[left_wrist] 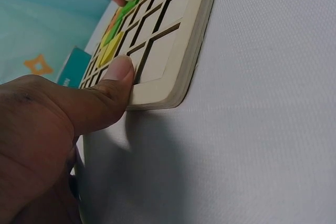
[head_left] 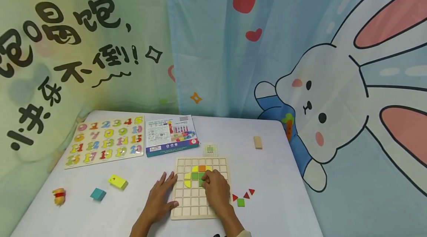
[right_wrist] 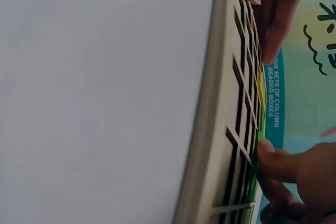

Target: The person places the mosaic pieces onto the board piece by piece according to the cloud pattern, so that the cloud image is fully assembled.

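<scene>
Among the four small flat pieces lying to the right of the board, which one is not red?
The loose green square; the other three are red triangles.

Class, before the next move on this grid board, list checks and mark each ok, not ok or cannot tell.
1. Grid board flat on the table: ok.
2. Left hand touching the board: ok, at its edge.
3. Green tile under the right hand fully seated: cannot tell, partly covered.
4. Pattern card uncovered: ok.
5. Tiles all on the board: not ok, red triangles and a green square lie beside it.
</scene>
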`<state>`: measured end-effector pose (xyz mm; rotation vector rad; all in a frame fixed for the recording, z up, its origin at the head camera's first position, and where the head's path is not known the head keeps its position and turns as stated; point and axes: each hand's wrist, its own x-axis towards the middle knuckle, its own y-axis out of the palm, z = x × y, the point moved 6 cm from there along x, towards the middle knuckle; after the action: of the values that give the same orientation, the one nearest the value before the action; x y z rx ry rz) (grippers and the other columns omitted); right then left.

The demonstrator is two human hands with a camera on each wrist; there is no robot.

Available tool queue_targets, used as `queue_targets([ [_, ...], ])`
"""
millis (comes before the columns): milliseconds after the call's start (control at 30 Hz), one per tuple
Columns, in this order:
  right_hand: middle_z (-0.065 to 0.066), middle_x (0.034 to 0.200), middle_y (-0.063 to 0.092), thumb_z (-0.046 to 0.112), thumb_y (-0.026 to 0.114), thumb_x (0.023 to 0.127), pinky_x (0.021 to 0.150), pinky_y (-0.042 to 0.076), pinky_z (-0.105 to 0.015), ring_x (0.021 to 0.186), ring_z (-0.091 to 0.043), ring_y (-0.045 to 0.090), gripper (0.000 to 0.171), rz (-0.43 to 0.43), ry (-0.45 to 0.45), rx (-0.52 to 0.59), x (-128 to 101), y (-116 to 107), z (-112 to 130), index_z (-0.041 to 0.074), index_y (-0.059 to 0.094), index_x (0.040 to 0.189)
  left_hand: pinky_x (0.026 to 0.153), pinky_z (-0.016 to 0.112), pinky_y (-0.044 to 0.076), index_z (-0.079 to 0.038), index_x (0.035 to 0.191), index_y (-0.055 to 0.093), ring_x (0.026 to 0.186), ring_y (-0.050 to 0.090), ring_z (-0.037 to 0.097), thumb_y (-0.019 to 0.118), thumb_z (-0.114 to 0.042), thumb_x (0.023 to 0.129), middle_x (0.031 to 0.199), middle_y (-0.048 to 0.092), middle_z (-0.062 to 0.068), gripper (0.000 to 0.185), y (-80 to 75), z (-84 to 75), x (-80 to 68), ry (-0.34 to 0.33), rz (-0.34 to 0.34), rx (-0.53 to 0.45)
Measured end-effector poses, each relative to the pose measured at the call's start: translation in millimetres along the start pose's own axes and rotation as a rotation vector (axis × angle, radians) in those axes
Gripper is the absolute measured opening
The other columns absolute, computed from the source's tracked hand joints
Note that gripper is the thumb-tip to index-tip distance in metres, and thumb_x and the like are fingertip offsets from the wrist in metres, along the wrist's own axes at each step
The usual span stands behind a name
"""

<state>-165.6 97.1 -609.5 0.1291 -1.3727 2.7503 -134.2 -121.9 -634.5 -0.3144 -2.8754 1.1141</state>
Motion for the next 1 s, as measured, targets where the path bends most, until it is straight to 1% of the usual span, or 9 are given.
queue_targets([
  [67, 0.011, 0.078, 0.055, 0.013, 0.09, 0.082, 0.058, 0.041, -0.024, 0.071, -0.005, 0.051, 0.018, 0.026, -0.004, -0.003, 1.0, 0.0, -1.6, 0.022, 0.075, 0.083, 0.131, 0.07, 0.018, -0.012, 0.159, 0.049, 0.163, 0.022, 0.045, 0.093, -0.011, 0.076, 0.171, 0.039, 0.01, 0.094, 1.3, 1.2, 0.0, -0.009, 0.005, 0.0],
  [167, 0.012, 0.079, 0.059, 0.015, 0.091, 0.081, 0.061, 0.044, -0.026, 0.074, -0.006, 0.056, 0.017, 0.07, -0.005, 0.004, 0.7, -2.6, -4.4, 0.024, 0.077, 0.082, 0.132, 0.068, 0.017, -0.013, 0.16, 0.048, 0.164, 0.021, 0.044, 0.093, -0.011, 0.076, 0.172, 0.037, 0.008, 0.095, 2.8, 2.4, -0.5, -0.027, 0.016, 0.003],
  [300, 0.01, 0.085, 0.067, 0.017, 0.092, 0.081, 0.065, 0.048, -0.027, 0.081, -0.008, 0.063, 0.016, 0.104, -0.023, 0.052, -1.4, -10.9, -9.0, 0.023, 0.082, 0.092, 0.131, 0.07, 0.017, -0.012, 0.159, 0.049, 0.163, 0.022, 0.046, 0.093, -0.011, 0.076, 0.172, 0.038, 0.01, 0.094, 2.1, 1.1, -1.5, -0.018, 0.015, 0.003],
  [433, 0.008, 0.086, 0.071, 0.016, 0.09, 0.084, 0.058, 0.045, -0.023, 0.075, -0.008, 0.059, 0.02, 0.056, -0.015, 0.122, -3.3, -31.2, -20.6, 0.019, 0.082, 0.102, 0.13, 0.071, 0.019, -0.011, 0.158, 0.05, 0.162, 0.023, 0.047, 0.093, -0.013, 0.076, 0.171, 0.04, 0.011, 0.094, 0.3, -0.2, -1.5, 0.002, 0.005, 0.006],
  [600, 0.007, 0.084, 0.071, 0.016, 0.087, 0.087, 0.051, 0.038, -0.02, 0.062, -0.007, 0.047, 0.019, -0.016, 0.095, 0.182, -11.2, -66.1, -52.3, 0.017, 0.081, 0.105, 0.13, 0.071, 0.018, -0.012, 0.159, 0.049, 0.163, 0.023, 0.047, 0.093, -0.015, 0.076, 0.171, 0.039, 0.01, 0.094, -0.7, 0.7, -0.9, 0.005, 0.007, 0.007],
  [700, 0.007, 0.083, 0.069, 0.017, 0.089, 0.086, 0.051, 0.038, -0.021, 0.061, -0.007, 0.047, 0.02, 0.002, 0.175, 0.145, -21.9, -79.7, -73.7, 0.018, 0.08, 0.103, 0.13, 0.071, 0.019, -0.011, 0.159, 0.049, 0.162, 0.023, 0.047, 0.092, -0.014, 0.076, 0.171, 0.039, 0.011, 0.093, -1.1, 1.2, -0.6, 0.006, 0.005, 0.005],
  [800, 0.009, 0.08, 0.067, 0.019, 0.092, 0.082, 0.057, 0.041, -0.023, 0.067, -0.008, 0.052, 0.021, 0.047, 0.232, 0.065, -34.5, -86.2, -90.3, 0.02, 0.079, 0.098, 0.131, 0.069, 0.017, -0.012, 0.16, 0.048, 0.163, 0.021, 0.046, 0.092, -0.013, 0.077, 0.172, 0.038, 0.009, 0.093, -1.2, 1.4, -0.1, -0.001, 0.01, 0.0],
  [900, 0.01, 0.079, 0.065, 0.019, 0.094, 0.078, 0.064, 0.045, -0.026, 0.075, -0.009, 0.056, 0.026, 0.088, 0.235, 0.003, -44.5, -86.7, -99.2, 0.019, 0.078, 0.097, 0.131, 0.069, 0.017, -0.012, 0.16, 0.048, 0.163, 0.021, 0.045, 0.092, -0.013, 0.077, 0.172, 0.037, 0.009, 0.093, -0.8, 1.1, -0.1, 0.0, 0.012, 0.004],
  [1000, 0.01, 0.081, 0.063, 0.018, 0.095, 0.075, 0.067, 0.047, -0.028, 0.078, -0.009, 0.057, 0.032, 0.096, 0.218, -0.018, -48.7, -82.6, -100.8, 0.019, 0.077, 0.102, 0.132, 0.068, 0.017, -0.012, 0.16, 0.048, 0.164, 0.021, 0.045, 0.092, -0.013, 0.077, 0.172, 0.037, 0.009, 0.093, -0.9, 0.1, -0.7, -0.002, 0.013, 0.005],
])
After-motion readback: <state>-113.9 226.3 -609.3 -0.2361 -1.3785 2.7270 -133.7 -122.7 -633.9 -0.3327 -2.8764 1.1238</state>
